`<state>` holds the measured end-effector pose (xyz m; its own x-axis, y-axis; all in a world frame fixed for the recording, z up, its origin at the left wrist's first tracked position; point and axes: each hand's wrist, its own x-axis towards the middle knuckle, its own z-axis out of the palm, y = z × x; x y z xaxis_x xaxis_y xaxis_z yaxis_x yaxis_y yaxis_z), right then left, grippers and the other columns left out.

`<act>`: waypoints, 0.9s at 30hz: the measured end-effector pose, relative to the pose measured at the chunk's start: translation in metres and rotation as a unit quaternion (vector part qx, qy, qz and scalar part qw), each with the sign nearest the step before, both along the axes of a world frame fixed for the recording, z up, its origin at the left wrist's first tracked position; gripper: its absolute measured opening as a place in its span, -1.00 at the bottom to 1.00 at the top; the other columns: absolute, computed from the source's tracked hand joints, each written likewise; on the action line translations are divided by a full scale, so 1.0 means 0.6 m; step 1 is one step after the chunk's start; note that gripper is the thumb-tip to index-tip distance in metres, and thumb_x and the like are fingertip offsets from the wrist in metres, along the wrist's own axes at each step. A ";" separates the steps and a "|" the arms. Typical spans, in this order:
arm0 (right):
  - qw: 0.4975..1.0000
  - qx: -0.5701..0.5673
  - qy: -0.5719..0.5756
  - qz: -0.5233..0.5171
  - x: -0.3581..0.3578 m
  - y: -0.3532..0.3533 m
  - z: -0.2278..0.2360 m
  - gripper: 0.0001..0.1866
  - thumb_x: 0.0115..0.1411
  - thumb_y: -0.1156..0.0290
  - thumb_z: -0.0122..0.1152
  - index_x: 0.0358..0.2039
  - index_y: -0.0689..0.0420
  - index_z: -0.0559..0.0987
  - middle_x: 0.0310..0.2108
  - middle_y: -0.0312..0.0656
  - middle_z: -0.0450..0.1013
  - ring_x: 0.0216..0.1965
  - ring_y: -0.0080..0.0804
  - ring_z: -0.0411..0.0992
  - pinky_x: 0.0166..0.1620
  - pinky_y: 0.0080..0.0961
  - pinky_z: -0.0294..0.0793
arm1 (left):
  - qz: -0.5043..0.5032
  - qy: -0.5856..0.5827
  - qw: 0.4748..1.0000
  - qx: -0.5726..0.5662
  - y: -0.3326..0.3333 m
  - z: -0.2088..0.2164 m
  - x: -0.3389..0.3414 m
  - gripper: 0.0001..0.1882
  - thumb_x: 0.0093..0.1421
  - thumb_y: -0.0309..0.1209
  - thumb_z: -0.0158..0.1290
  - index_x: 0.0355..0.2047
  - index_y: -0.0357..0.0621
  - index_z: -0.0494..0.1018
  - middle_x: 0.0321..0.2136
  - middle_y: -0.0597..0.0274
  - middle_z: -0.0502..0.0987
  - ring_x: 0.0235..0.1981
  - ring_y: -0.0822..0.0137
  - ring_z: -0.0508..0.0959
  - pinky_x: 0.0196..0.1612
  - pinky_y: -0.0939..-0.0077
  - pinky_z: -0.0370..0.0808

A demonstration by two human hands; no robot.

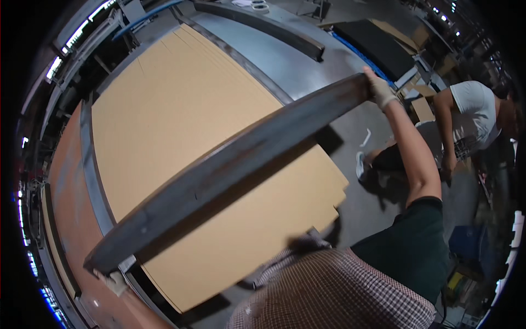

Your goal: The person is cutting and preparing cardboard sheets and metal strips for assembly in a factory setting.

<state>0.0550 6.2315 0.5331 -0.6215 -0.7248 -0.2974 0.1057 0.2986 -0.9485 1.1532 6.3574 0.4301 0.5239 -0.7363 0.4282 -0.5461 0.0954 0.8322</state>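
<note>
A long, dark grey steel beam [235,145] slants across the view above a stack of tan cardboard sheets [181,109]. My left hand [114,282], in a pale glove, grips its near-left end; the fingers are partly hidden beneath it. At the far-right end, my gloved right hand [379,90] is closed round the beam, its fingertips showing past the end. The beam hides a strip of the cardboard, which shows on both sides of it. Steel rails [238,57] run along the edges of the far part of the stack.
Another dark steel beam [263,26] lies beyond the stack, on a grey surface. A co-worker in a white shirt [474,109] bends down on the right. A black flat stack [375,46] stands at the far right. Reddish-brown panels [71,192] lie along the left.
</note>
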 end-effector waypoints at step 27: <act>0.947 -0.194 -0.222 -0.129 0.017 0.321 -0.254 -0.46 0.20 -0.03 0.08 -0.05 0.20 0.50 -0.13 -0.20 0.46 -0.14 -0.28 0.42 -0.07 -0.38 0.41 | 0.184 0.517 0.831 -0.086 0.439 -0.141 -0.123 -0.31 0.10 0.08 -0.07 0.08 -0.20 0.35 0.03 0.04 0.41 0.04 0.05 0.41 0.12 0.13 0.34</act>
